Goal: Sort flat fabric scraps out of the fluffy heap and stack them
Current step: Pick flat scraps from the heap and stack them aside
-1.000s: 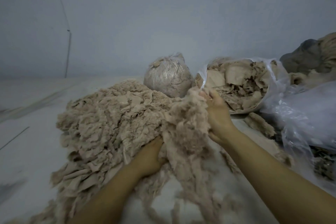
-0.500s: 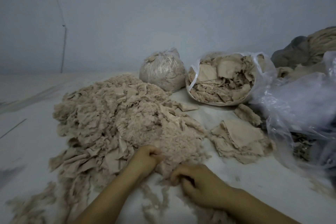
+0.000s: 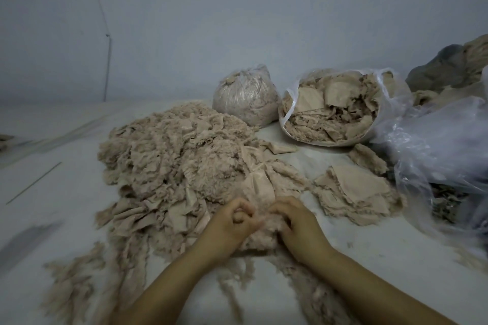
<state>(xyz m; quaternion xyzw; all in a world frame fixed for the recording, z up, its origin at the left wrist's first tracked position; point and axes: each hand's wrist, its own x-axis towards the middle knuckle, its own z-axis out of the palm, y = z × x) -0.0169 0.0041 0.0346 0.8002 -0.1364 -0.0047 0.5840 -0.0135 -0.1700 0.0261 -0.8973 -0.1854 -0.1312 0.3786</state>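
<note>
my left hand [image 3: 232, 221] and right hand [image 3: 295, 221] both pinching fluff at the near edge of the fluffy heap [image 3: 184, 166], stack of flat scraps [image 3: 356, 192] just right of it, bare tabletop [image 3: 383, 258] open beside my right wrist

Textile-waste sorting room: bare wall [image 3: 237, 21], fluffy heap [image 3: 179, 166] on floor, 2 stuffed plastic bags [image 3: 332, 108].
</note>
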